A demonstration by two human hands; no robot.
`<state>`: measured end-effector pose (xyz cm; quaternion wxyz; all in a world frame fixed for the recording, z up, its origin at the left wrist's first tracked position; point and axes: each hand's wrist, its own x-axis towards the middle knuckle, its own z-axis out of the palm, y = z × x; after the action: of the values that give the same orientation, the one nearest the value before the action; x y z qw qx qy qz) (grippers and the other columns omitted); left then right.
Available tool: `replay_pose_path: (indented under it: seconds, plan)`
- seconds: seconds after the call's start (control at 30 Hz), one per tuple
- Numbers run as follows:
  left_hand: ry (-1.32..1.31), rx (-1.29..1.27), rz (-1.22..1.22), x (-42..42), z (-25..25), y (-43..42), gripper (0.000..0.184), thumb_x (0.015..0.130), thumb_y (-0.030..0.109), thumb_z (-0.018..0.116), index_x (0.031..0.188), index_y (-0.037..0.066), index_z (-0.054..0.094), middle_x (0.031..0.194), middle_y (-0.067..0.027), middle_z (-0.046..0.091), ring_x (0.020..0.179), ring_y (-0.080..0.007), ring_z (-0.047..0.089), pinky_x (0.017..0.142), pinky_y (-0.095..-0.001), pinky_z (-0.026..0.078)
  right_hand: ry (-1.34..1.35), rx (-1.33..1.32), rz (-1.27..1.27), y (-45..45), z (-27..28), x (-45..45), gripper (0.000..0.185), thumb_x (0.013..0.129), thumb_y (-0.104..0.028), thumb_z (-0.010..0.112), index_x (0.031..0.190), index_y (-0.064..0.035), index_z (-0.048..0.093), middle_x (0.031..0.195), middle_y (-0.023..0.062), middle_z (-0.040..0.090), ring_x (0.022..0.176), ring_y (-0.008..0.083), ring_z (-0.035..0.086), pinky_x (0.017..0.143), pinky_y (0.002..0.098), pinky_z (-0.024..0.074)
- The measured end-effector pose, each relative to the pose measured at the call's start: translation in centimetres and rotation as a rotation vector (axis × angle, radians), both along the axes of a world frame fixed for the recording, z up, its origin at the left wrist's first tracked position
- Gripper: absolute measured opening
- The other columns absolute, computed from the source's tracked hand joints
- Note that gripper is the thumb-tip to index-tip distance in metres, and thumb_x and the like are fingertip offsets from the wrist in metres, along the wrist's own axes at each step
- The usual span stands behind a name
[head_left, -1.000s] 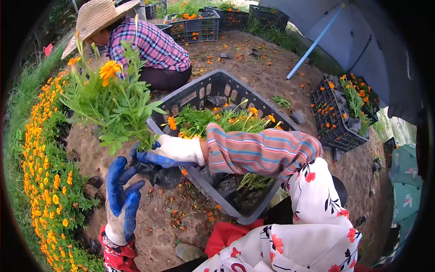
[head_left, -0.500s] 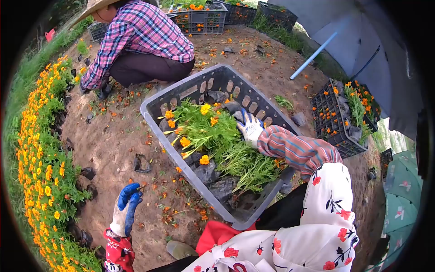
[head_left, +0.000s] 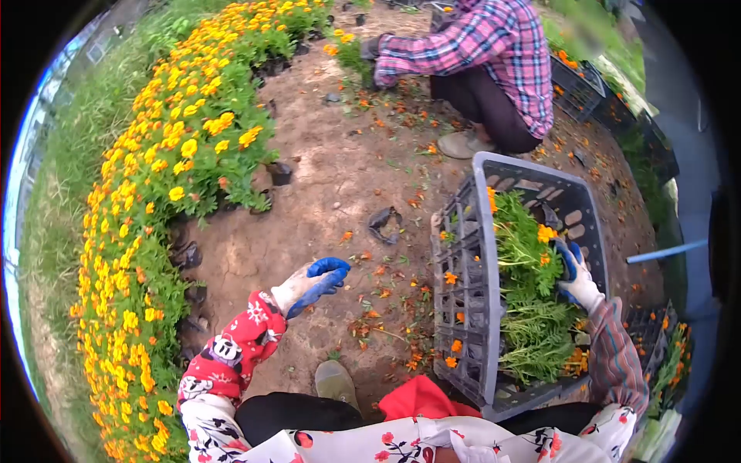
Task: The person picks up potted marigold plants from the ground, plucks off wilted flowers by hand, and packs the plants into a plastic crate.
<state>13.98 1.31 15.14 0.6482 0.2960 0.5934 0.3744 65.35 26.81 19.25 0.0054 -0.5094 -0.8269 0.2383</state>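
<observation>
My left hand [head_left: 311,285], in a white and blue glove, hovers over bare soil left of the crate, fingers drawn together; whether anything is between them is hidden. My right hand [head_left: 577,278], gloved the same way, reaches into a black plastic crate [head_left: 489,309]. Its fingers are curled at the right side of the marigold plants [head_left: 527,293] lying in the crate, and its fingertips touch the leaves. How firmly they hold them cannot be made out. A black plastic pot [head_left: 384,225] lies on the soil between the crate and the flower row.
A dense row of marigolds [head_left: 147,255] with black pots curves along the left. Beyond the crate a co-worker [head_left: 494,62] in a plaid shirt crouches, gloved hands at a small marigold plant [head_left: 353,58]. More crates [head_left: 575,89] stand at the right; a blue pole [head_left: 667,251] juts in.
The view has swung left. My right hand, which held a flowering plant near my left hand, went into the crate without it. My left hand's spread fingers have drawn together.
</observation>
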Motion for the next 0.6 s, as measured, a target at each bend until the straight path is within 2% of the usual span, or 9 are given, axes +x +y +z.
replay_pose_path:
  seconds: [0.03, 0.1, 0.17, 0.23, 0.37, 0.43, 0.5, 0.57, 0.6]
  plan:
    - [-0.065, 0.007, 0.027, -0.9, -0.5, -0.5, 0.039, 0.091, 0.028, 0.056, 0.122, 0.005, 0.050, 0.113, -0.0047, 0.055, 0.101, -0.0148, 0.054, 0.089, -0.0306, 0.044, 0.026, 0.196, 0.151, -0.2, 0.7, -1.6, 0.085, 0.060, 0.003, 0.061, 0.139, -0.0117, 0.033, 0.143, 0.0146, 0.029, 0.135, 0.0337, 0.022, 0.110, 0.0368, 0.0216]
    - [-0.069, -0.041, 0.135, -3.2, -3.2, -1.9, 0.038, 0.090, 0.030, 0.057, 0.121, 0.007, 0.050, 0.110, -0.0037, 0.056, 0.096, -0.0138, 0.054, 0.087, -0.0298, 0.044, 0.232, 0.173, 0.263, -1.7, 1.2, -5.1, 0.085, 0.059, 0.006, 0.056, 0.139, -0.0080, 0.031, 0.142, 0.0129, 0.031, 0.135, 0.0333, 0.023, 0.110, 0.0371, 0.0208]
    - [-0.007, -0.066, 0.263, -5.3, -5.4, -3.0, 0.040, 0.088, 0.033, 0.059, 0.119, 0.008, 0.051, 0.106, -0.0029, 0.057, 0.094, -0.0140, 0.054, 0.084, -0.0307, 0.045, 0.251, -0.031, 0.267, -2.5, -3.8, -5.4, 0.084, 0.060, 0.008, 0.054, 0.139, -0.0083, 0.030, 0.142, 0.0135, 0.031, 0.135, 0.0327, 0.023, 0.110, 0.0376, 0.0218]
    - [0.109, -0.076, 0.336, -8.2, -8.3, -3.9, 0.041, 0.087, 0.034, 0.060, 0.118, 0.008, 0.052, 0.104, -0.0028, 0.057, 0.093, -0.0143, 0.054, 0.082, -0.0309, 0.045, 0.041, 0.156, 0.306, -5.4, -3.5, -7.9, 0.082, 0.062, 0.009, 0.051, 0.139, -0.0086, 0.030, 0.142, 0.0141, 0.032, 0.134, 0.0327, 0.024, 0.110, 0.0379, 0.0219]
    - [0.270, -0.073, 0.610, -13.9, -11.5, -6.5, 0.033, 0.085, 0.033, 0.061, 0.109, 0.011, 0.057, 0.092, -0.0027, 0.059, 0.080, -0.0141, 0.055, 0.072, -0.0296, 0.046, 0.183, -0.046, 0.200, -1.6, -1.0, -5.1, 0.082, 0.062, 0.011, 0.050, 0.139, -0.0073, 0.031, 0.142, 0.0113, 0.033, 0.134, 0.0270, 0.027, 0.110, 0.0347, 0.0214]
    - [0.462, -0.145, 0.640, -16.8, -13.2, -6.9, 0.030, 0.085, 0.031, 0.061, 0.107, 0.011, 0.058, 0.087, -0.0022, 0.058, 0.074, -0.0136, 0.053, 0.068, -0.0282, 0.045, 0.659, -0.202, 0.058, -2.6, 3.1, -8.4, 0.072, 0.071, 0.013, 0.048, 0.139, -0.0024, 0.031, 0.143, 0.0092, 0.033, 0.133, 0.0215, 0.029, 0.109, 0.0329, 0.0220]
    - [0.418, -0.164, 0.700, -17.5, -13.4, -6.0, 0.036, 0.083, 0.035, 0.061, 0.106, 0.007, 0.059, 0.088, -0.0058, 0.060, 0.082, -0.0186, 0.056, 0.072, -0.0323, 0.045, 0.863, -0.147, -0.134, -5.1, 6.1, -12.6, 0.061, 0.082, 0.006, 0.049, 0.139, -0.0015, 0.030, 0.143, 0.0091, 0.033, 0.132, 0.0205, 0.030, 0.109, 0.0328, 0.0223]
    - [1.137, 0.013, 0.694, -18.7, -16.2, -4.4, 0.052, 0.078, 0.037, 0.067, 0.118, 0.007, 0.053, 0.101, -0.0107, 0.062, 0.095, -0.0246, 0.058, 0.084, -0.0355, 0.046, 0.698, -0.025, -0.085, -7.7, 8.5, -16.8, 0.057, 0.085, -0.003, 0.053, 0.138, -0.0018, 0.032, 0.142, 0.0102, 0.032, 0.133, 0.0215, 0.028, 0.108, 0.0351, 0.0227]
    - [1.270, -0.034, 0.700, -17.9, -14.7, -2.7, 0.078, 0.067, 0.048, 0.073, 0.128, 0.007, 0.045, 0.125, -0.0171, 0.049, 0.120, -0.0324, 0.043, 0.100, -0.0427, 0.035, 0.532, 0.056, 0.021, -8.8, 9.2, -18.7, 0.060, 0.083, -0.007, 0.057, 0.137, -0.0019, 0.033, 0.143, 0.0112, 0.031, 0.134, 0.0235, 0.027, 0.109, 0.0361, 0.0222]
